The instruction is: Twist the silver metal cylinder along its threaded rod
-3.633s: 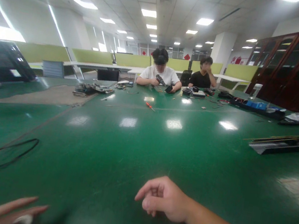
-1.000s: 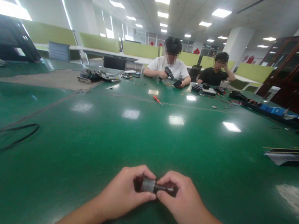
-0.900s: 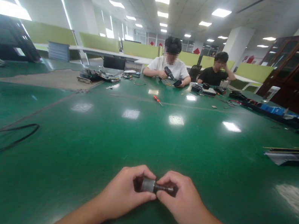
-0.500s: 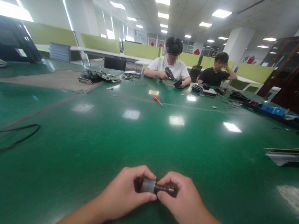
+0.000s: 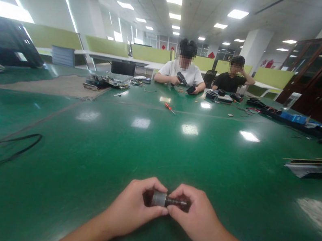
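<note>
Between my hands, near the front of the green table, lies a small metal cylinder with a thin stepped shaft. The wide grey end points left and the dark shaft points right. My left hand curls around the wide end, its thumb and forefinger at the front and back edges. My right hand is curled about the shaft side, with thumb and fingertips at the joint between shaft and cylinder. Thumbs and forefingers of both hands nearly meet there. The other fingers are mostly hidden underneath.
An orange screwdriver lies farther out on the green table. Across it, a person in white holds a power drill; another sits beside. A black cable loops at left. Long dark channel pieces lie at right.
The hands and the metal part keep the same pose. The whole view has shifted by a few pixels.
</note>
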A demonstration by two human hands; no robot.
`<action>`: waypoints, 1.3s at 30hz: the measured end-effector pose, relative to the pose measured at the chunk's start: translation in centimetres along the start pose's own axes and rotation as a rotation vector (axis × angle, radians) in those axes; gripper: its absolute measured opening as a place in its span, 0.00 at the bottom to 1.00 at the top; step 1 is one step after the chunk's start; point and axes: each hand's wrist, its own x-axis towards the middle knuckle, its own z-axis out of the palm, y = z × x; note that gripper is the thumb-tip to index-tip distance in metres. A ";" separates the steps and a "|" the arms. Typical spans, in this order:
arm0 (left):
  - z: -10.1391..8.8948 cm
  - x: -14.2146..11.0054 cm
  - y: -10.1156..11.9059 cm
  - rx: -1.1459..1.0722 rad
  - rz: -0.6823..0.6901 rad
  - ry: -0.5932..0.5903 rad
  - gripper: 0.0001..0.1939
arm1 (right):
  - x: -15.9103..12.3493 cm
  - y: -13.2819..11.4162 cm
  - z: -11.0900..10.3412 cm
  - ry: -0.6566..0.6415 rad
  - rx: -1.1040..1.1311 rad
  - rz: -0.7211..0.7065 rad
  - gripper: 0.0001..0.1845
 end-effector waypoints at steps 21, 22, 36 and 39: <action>-0.1 0.0 0.1 -0.004 0.004 0.006 0.12 | 0.0 0.1 0.0 -0.002 0.016 0.014 0.03; -0.1 0.0 0.1 -0.004 0.003 0.004 0.12 | 0.0 0.1 0.0 -0.005 0.019 0.014 0.03; -0.2 0.1 0.0 -0.040 -0.004 0.007 0.13 | -0.1 0.0 0.0 0.003 0.037 0.043 0.02; -0.2 0.1 0.1 -0.052 -0.024 -0.001 0.13 | 0.1 0.0 -0.1 -0.006 0.039 0.044 0.02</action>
